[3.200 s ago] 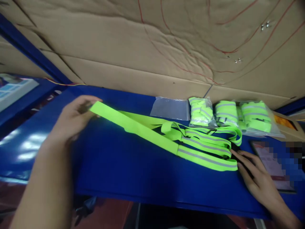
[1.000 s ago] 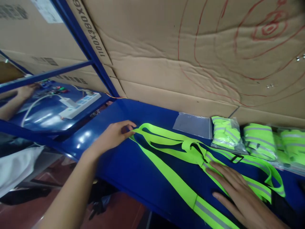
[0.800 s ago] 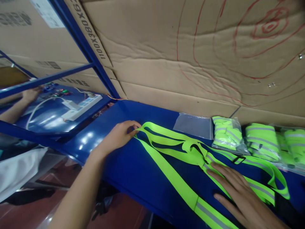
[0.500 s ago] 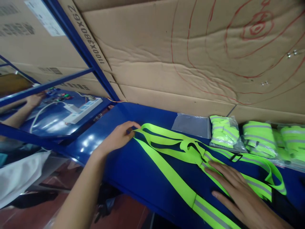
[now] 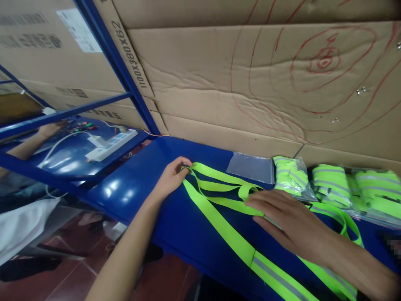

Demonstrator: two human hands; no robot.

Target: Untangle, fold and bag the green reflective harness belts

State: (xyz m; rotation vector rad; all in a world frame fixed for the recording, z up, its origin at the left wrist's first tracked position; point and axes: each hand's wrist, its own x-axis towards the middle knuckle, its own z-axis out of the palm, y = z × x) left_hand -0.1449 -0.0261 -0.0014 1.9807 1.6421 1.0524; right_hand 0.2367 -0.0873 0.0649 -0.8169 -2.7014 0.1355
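Observation:
Neon-yellow reflective straps with grey stripes lie in loops across the blue shelf. My left hand pinches the looped end of the straps at the left, thumb and fingers closed on it. Over the middle of the straps reaches my right hand, fingers extended and a gap between thumb and fingers. It covers part of the webbing there, and whether it touches the straps is hard to tell. Beyond the right forearm, more of the strap curves in a loop.
A clear plastic bag lies flat by the cardboard wall. Right of it stand bagged reflective straps in a row. Left, past a blue frame post, are a white power strip and another person's hand.
My right hand has moved left and up along the straps, toward their small middle loop. My left hand keeps its pinch on the looped end. The camera view has shifted slightly.

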